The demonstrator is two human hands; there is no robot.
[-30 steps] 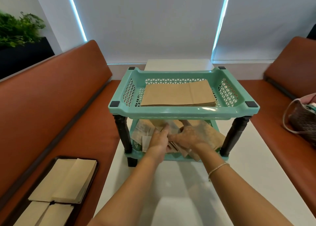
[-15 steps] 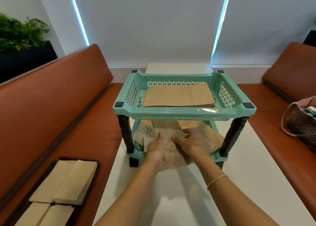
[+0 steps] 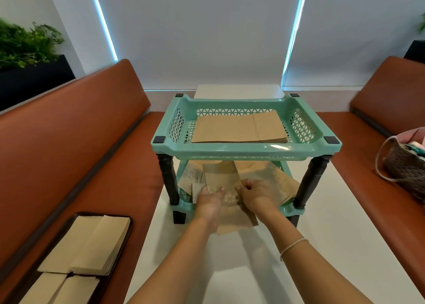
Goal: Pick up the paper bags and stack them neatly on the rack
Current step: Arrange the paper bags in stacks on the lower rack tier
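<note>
Brown paper bag (image 3: pixel 226 184) pinched between left hand (image 3: pixel 210 201) and right hand (image 3: pixel 257 196) grips.

Mint-green 2-tier plastic rack (image 3: pixel 246 150) w/ lattice walls, black posts, stands upright on the white table. Top tier: neat flat stack of brown paper bags (image 3: pixel 239 127), edges aligned. Bottom tier: messy bags (image 3: pixel 271 179), overlapping at angles. One bag (image 3: pixel 226 184) sticks out over the front lip, partly onto the table.
</note>
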